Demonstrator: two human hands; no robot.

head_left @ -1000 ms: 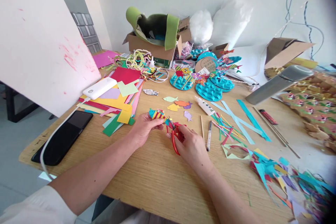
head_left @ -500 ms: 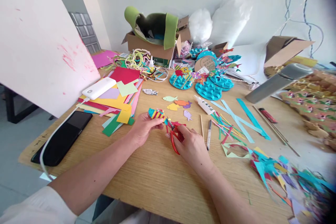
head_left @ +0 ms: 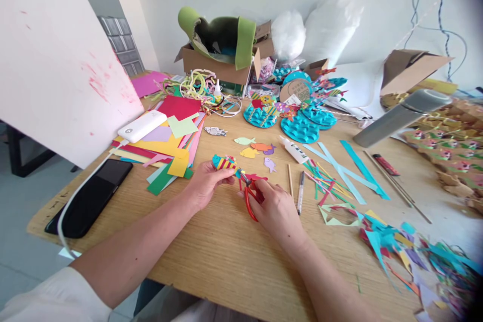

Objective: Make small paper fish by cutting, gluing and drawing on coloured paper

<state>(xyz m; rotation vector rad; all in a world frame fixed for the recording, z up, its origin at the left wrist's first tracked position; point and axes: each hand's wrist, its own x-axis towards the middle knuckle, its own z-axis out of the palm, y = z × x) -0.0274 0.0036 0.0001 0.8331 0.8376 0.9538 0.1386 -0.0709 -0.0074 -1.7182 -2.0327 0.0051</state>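
Paper sheets are being carried by the wooden counter at centre left, a black phone at lower left. Cut-out fish are being supported near the centre, a grey flask and paper scraps towards the right.

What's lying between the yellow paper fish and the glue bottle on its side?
The head view shows a dark purple fish, overlapping an orange fish, between the yellow fish and the glue bottle.
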